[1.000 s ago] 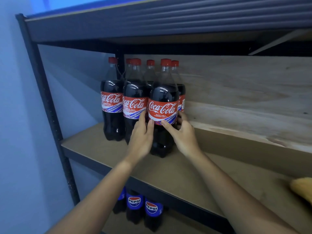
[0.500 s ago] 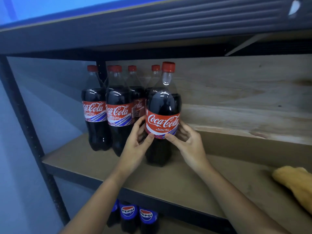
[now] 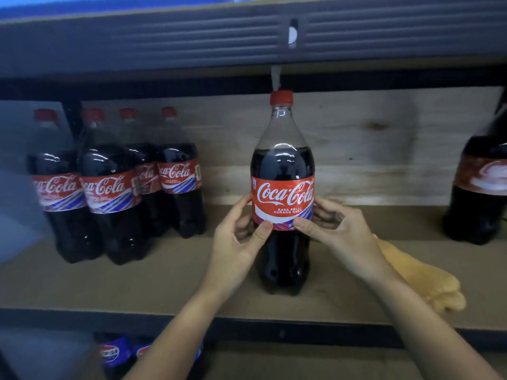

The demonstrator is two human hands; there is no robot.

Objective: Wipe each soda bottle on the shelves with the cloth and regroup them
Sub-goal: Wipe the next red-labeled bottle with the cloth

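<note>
1. The tall, dark Coca-Cola bottle with the red cap and red label stands upright on the brown wooden shelf board, its long axis straight up, alone in the middle of the shelf.
2. The left hand clasps it from the left and the right hand from the right; both sets of fingers curl around the lower edge of the label, thumbs meeting at the front. Both hands are closed on the bottle.
3. The key relation: the crumpled yellow cloth lies flat on the shelf just beside and behind the right forearm, to the right of the bottle. The right hand is plainly the nearer one.
4. Likely call: the left hand steadies the bottle while the right lets go and drops back to the cloth.
5. The cluster of four cola bottles sits well apart on the left, and another cola bottle stands at the far right edge, blurred.
6. Blue-labelled Pepsi bottles show on the shelf below.
</note>
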